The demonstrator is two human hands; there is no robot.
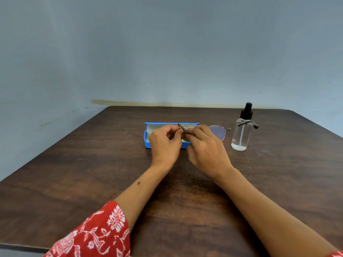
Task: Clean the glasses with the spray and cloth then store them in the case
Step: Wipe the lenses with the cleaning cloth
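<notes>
Nearest: red floral sleeve (pixel 96 232) on the left forearm; both arms reach forward over the dark wood tabletop (pixel 74 173).

Mid: left hand (pixel 164 143), fingers curled, pinches one thin temple arm of the glasses (pixel 217 131) at its folded end. Right hand (pixel 206 145), fingers curled, grips the frame near the left lens; that lens is mostly hidden. Glasses are held just above the open blue case (pixel 148 140); the other temple arm sticks out to the right, across the spray bottle (pixel 241 132).

Far: bottle upright, clear, black pump top, a little liquid left. Cloth: something yellowish shows between the hands, cannot tell.

Handling, my estimate: wire frame light, springy, easily bent; lenses smudge. Hold by rim or hinge, not the glass.
</notes>
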